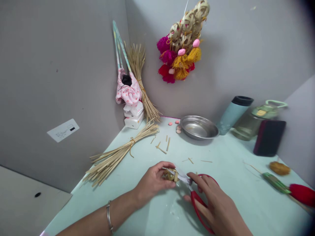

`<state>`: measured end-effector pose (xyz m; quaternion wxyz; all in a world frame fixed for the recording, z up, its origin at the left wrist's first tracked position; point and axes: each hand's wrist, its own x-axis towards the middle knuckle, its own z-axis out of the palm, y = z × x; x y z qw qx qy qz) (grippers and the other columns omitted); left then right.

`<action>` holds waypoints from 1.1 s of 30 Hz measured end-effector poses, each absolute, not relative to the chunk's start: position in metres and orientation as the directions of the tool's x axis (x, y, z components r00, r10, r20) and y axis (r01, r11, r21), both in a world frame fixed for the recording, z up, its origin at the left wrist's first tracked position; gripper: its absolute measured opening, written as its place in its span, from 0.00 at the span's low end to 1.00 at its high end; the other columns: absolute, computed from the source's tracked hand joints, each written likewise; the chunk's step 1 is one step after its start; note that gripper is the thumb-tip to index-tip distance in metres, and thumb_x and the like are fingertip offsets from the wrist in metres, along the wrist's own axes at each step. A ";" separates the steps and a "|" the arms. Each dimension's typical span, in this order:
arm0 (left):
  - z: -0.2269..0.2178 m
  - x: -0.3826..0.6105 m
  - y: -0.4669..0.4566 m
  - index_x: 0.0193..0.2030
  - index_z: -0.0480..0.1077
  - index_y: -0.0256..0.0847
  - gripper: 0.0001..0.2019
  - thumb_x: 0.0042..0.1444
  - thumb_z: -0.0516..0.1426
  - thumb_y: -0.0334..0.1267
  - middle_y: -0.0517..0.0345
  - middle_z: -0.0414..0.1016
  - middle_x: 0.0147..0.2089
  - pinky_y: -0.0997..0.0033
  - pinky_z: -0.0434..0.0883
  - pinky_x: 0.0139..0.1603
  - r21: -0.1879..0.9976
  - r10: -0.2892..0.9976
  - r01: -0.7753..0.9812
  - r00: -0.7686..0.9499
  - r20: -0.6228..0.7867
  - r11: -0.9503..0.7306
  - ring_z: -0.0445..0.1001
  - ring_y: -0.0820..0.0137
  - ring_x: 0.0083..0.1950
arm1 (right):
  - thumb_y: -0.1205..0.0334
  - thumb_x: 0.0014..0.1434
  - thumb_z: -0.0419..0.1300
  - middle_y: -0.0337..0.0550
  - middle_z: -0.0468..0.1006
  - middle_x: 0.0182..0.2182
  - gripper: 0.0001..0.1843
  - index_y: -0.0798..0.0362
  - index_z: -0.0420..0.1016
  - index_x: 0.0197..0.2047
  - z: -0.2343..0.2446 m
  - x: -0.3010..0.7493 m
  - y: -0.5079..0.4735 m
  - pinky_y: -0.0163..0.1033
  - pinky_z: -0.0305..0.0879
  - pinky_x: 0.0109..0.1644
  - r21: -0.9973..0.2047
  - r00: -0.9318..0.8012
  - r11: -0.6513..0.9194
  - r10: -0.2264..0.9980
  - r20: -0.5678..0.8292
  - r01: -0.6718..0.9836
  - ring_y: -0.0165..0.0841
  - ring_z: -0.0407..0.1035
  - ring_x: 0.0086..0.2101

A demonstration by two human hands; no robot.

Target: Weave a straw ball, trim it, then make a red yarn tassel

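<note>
A small woven ball of pale strips [170,175] is pinched between the thumb and fingers of my left hand [155,180], which wears a silver bangle [108,216] at the wrist. My right hand [214,200] is closed on red-handled scissors [197,200], with fingers through the loops. The scissor blades are parted and reach the right side of the ball, just above the tabletop. Whether a strip lies between the blades is too blurred to tell. Short cut strip pieces [168,144] lie on the table beyond my hands.
A tied bundle of strips [115,154] lies at left; another bundle [140,78] leans in the corner beside a pink cloth bag [129,91]. A metal bowl [199,127], blue tumbler [233,114], green bottle [251,121] and phone [269,138] stand behind. Woven balls with tassels [187,29] hang above.
</note>
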<state>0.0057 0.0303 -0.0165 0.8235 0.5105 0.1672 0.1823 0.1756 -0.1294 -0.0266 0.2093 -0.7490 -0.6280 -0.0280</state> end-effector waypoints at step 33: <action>-0.011 0.000 0.012 0.59 0.67 0.42 0.34 0.43 0.71 0.39 0.50 0.74 0.54 0.63 0.66 0.56 0.999 0.470 -0.030 0.882 0.035 -0.018 0.70 0.62 0.53 | 0.47 0.43 0.74 0.40 0.80 0.30 0.35 0.51 0.71 0.51 0.001 0.146 -0.112 0.37 0.65 0.30 -0.943 0.448 -0.233 0.835 -0.320 -0.238 0.33 0.71 0.26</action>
